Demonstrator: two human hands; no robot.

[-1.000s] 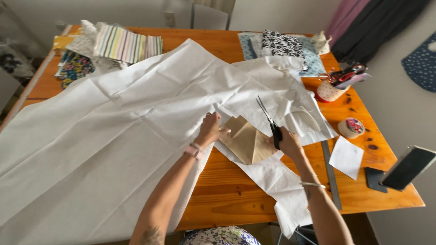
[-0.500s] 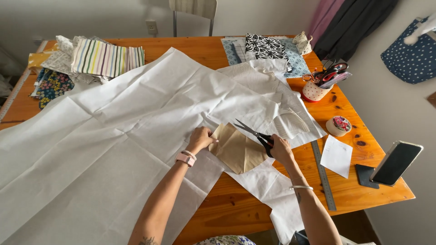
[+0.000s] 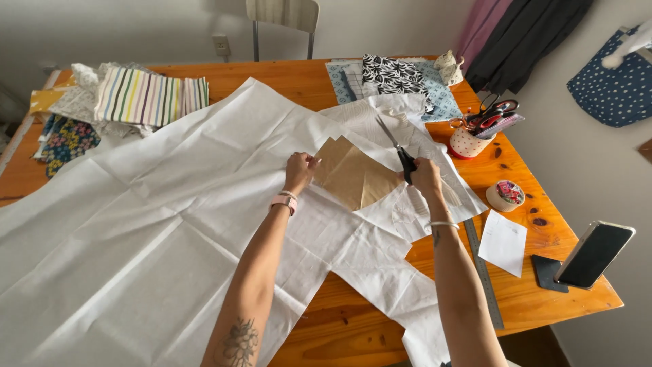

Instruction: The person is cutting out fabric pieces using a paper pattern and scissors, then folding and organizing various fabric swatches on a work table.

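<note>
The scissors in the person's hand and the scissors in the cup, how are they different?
The scissors in the right hand have black handles; the scissors in the spotted cup have red handles. The black scissors lie low over the white fabric beside the brown paper piece, blades pointing away; the red ones stand handles up, blades hidden in the cup. Both are scissors on the same wooden table.

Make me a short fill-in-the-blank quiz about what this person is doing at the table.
1. The right hand holds a pair of ____.
2. The left hand presses on the edge of a ____ paper pattern piece.
3. The pattern piece lies on a large sheet of ____ fabric.
4. The phone is propped on the table's ____ side.

Missing words: scissors; brown; white; right
</note>
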